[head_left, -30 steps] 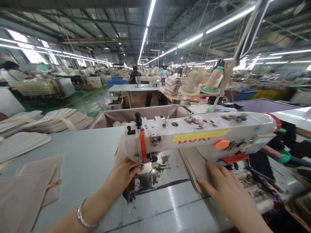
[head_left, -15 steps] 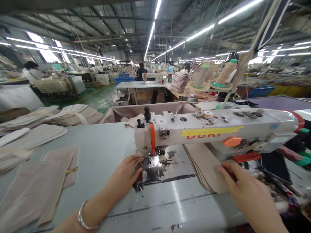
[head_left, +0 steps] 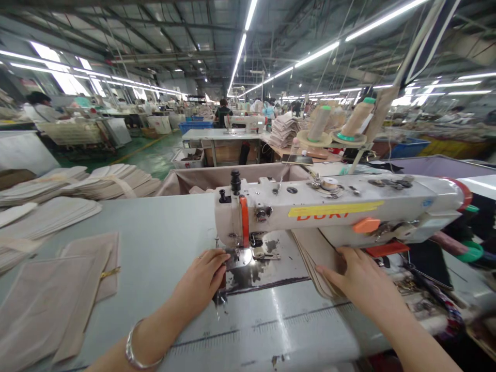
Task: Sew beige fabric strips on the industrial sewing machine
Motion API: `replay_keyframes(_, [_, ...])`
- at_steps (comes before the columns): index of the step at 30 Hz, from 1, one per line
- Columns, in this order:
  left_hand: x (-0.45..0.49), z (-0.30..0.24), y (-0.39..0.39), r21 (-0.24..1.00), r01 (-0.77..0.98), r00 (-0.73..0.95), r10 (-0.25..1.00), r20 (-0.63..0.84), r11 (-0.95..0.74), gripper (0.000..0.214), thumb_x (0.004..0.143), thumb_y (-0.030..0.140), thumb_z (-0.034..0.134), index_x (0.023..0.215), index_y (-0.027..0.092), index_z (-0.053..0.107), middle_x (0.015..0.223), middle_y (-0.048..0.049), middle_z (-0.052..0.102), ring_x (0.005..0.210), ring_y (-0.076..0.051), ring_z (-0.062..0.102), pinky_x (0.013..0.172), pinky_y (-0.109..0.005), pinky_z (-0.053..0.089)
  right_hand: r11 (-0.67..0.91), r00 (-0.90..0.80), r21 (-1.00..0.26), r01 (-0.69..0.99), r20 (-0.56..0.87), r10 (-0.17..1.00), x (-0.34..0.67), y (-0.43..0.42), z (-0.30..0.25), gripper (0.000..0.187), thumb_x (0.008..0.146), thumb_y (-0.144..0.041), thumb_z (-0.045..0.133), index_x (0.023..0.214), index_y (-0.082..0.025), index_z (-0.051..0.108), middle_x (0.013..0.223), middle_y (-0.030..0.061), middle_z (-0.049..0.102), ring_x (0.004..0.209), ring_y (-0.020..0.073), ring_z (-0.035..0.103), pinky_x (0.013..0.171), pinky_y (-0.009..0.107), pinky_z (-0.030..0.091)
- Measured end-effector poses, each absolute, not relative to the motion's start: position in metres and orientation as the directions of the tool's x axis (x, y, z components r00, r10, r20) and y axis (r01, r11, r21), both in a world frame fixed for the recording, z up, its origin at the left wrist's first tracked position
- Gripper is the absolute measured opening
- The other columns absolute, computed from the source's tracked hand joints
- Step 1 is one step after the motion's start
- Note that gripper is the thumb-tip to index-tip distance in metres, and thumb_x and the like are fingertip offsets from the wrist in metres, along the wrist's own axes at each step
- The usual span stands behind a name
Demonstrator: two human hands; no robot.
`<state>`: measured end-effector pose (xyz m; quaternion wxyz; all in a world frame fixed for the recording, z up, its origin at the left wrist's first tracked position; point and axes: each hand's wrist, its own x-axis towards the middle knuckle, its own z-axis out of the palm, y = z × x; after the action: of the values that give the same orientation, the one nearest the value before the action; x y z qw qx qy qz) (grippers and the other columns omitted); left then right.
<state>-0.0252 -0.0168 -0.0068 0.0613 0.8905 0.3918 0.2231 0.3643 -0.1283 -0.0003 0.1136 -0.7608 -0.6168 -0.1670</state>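
Observation:
Beside the presser foot (head_left: 244,254) of a white sewing machine (head_left: 279,206), my left hand (head_left: 205,271) rests with its fingers bent and drawn together at the edge of the metal plate. A small dark brown patch shows under its thumb; what it is, I cannot make out. Under the machine arm lies a stack of beige fabric pieces (head_left: 310,263) with rounded ends. My right hand (head_left: 356,274) is closed on the stack's right side, thumb on top, fingers bent over the far edge. How many pieces it grips is hidden.
Beige pouches (head_left: 42,299), one with a gold zipper pull, lie on the table at left. Bundled fabric pieces (head_left: 58,212) are behind them. A fabric-lined bin (head_left: 186,181) stands beyond the table edge. Thread cones (head_left: 358,119) rise behind the machine. Co-workers sit farther back.
My right hand has moved left over the beige stack, its thumb now farther in on the pieces. The left hand stays beside the presser foot. The view has shifted slightly.

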Motion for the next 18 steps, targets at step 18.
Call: replay_keyframes(18, [-0.023, -0.004, -0.020, 0.324, 0.640, 0.611, 0.717, 0.335, -0.696, 0.028, 0.097, 0.020, 0.045, 0.120, 0.020, 0.061, 0.121, -0.0076, 0.062, 0.113, -0.024, 0.057, 0.101, -0.043, 0.049, -0.342, 0.422, -0.293, 0.893, 0.283, 0.861, 0.339, -0.145, 0.028, 0.039, 0.093, -0.061, 0.037, 0.095, -0.025, 0.053, 0.072, 0.0032, 0.064, 0.069, 0.0288, 0.065, 0.058, 0.034, 0.045])
